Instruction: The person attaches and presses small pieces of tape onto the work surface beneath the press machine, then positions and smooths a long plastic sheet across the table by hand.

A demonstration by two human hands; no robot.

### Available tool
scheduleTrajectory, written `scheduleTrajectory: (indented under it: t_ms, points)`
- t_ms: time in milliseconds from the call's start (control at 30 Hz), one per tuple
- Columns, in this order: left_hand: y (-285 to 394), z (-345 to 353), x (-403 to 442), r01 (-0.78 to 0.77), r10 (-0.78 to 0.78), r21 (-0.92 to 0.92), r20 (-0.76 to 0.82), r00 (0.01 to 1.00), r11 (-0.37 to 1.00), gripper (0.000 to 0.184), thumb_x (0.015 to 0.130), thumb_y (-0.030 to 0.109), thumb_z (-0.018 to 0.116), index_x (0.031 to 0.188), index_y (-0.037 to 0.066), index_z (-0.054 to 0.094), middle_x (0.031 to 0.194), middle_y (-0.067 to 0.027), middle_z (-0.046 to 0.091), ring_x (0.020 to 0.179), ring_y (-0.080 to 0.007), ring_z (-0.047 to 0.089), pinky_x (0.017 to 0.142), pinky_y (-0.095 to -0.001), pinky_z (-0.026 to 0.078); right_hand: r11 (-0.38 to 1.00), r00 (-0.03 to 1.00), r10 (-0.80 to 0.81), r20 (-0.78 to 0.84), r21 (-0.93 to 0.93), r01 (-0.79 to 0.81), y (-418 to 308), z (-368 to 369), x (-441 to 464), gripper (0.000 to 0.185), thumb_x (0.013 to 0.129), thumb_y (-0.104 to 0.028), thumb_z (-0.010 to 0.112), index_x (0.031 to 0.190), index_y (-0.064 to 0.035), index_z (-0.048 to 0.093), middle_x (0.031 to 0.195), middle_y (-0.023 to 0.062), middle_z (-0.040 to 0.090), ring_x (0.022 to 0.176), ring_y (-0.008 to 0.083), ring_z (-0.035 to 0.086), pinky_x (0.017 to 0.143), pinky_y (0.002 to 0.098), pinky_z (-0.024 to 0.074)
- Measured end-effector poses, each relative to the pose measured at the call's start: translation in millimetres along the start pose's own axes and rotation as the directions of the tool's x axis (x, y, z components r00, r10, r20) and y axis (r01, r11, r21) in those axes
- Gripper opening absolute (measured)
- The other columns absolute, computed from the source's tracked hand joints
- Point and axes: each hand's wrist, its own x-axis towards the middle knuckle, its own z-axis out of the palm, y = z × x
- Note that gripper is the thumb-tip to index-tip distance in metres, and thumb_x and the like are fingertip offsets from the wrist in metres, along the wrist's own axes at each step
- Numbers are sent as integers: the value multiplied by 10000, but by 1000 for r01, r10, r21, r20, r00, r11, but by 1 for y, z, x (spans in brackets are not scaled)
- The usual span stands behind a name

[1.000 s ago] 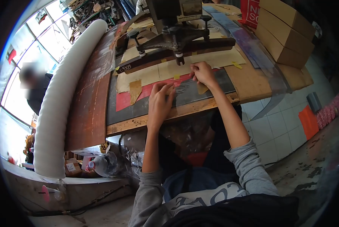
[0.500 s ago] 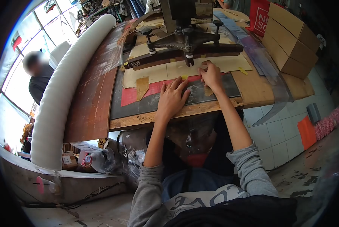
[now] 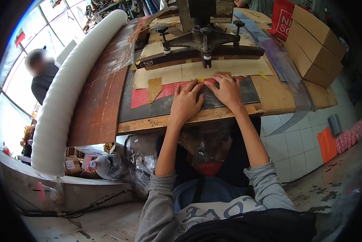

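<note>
My left hand [image 3: 186, 102] lies palm down with fingers spread over the red sheet [image 3: 141, 98] and the black mat [image 3: 126, 108]. Beside it my right hand [image 3: 227, 92] rests flat, fingers apart, its fingertips at the lower edge of the cream board [image 3: 171, 73]. No object shows in either hand. A tan tape piece [image 3: 154, 89] sits across board and red sheet, left of my left hand. Bits of yellow tape [image 3: 263, 76] mark the board's edge. Above the hands stands the dark metal press head [image 3: 205, 42] with its long curved bar [image 3: 160, 60].
A white foam roll [image 3: 74, 92] and a reddish-brown board [image 3: 96, 103] lie at left. Behind the roll is a person [image 3: 43, 76]. Cardboard boxes [image 3: 314, 48], a red bag [image 3: 282, 20] and a clear plastic sheet [image 3: 300, 101] are at right.
My right hand has gone from curled fingers to lying flat on the work. My left hand, raised at first, has come down and spread out. The view has shifted slightly.
</note>
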Motion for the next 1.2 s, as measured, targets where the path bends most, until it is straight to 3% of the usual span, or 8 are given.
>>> scheduleTrajectory:
  t_ms: [100,467,867,967,1200]
  points:
    - [1,-1,0,4,-4,-10,-9,1000,1000,411,882,259,514,1278,150,536,1365,-124,482,1243,-297,465,1088,-521,271,1000,1000,10,13,6,-11,-1,-3,0,445,834,-461,618,1018,-61,682,1099,63,667,1073,211,581,941,518,349]
    - [4,-3,-1,7,-7,-18,-1,1000,1000,423,885,258,511,1299,170,517,1371,-128,476,1251,-295,460,1085,-528,267,997,998,40,43,-60,-38,-6,-7,1,317,830,-301,631,1048,-76,679,1107,58,666,1091,212,571,976,556,332]
    - [3,-3,1,13,-13,-15,-6,1000,1000,423,878,251,506,1291,164,521,1373,-129,476,1245,-295,467,1091,-528,258,997,996,65,62,-51,-62,-6,-7,3,326,824,-304,639,1054,-76,677,1113,52,664,1091,209,569,966,562,339]
    - [3,-2,1,19,-19,-27,-9,1000,999,421,875,248,506,1287,162,525,1371,-129,480,1238,-296,476,1090,-525,259,995,994,80,69,-63,-75,-9,-9,4,323,822,-320,641,1038,-85,688,1114,49,663,1101,224,562,975,505,333]
    - [4,-1,2,38,-37,-10,6,999,999,419,882,246,500,1288,148,521,1378,-121,473,1269,-282,446,1084,-526,264,997,996,71,60,-46,-69,-5,-5,8,317,815,-308,651,1035,-84,686,1092,60,666,1089,224,564,952,509,347]
